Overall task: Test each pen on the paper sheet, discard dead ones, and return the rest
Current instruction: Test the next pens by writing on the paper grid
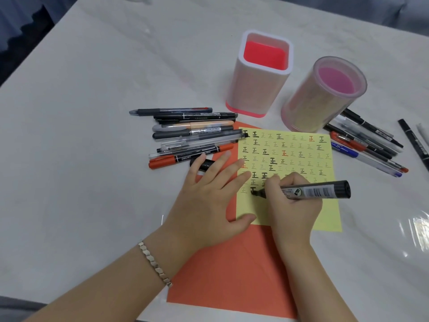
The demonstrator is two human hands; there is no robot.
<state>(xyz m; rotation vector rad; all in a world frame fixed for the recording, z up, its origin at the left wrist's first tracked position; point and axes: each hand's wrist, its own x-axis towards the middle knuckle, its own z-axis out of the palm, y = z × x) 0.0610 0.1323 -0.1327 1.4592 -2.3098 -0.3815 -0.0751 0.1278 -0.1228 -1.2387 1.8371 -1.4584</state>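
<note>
Marker [315, 190] front is hidden inside right hand [294, 205], whose fingers [276, 182] grasp it; left hand [204, 201] lies flat, fingers released, partly covering black cap [207, 164] and yellow paper [329, 212].

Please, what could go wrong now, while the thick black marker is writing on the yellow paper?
The right hand rests on the yellow sheet beside the black marker's fresh stroke; wet ink may smear.
Loose pens lie in piles on both sides; tested and untested ones could mix.
The black cap under the fingers of the left hand might get lost among them.
</note>
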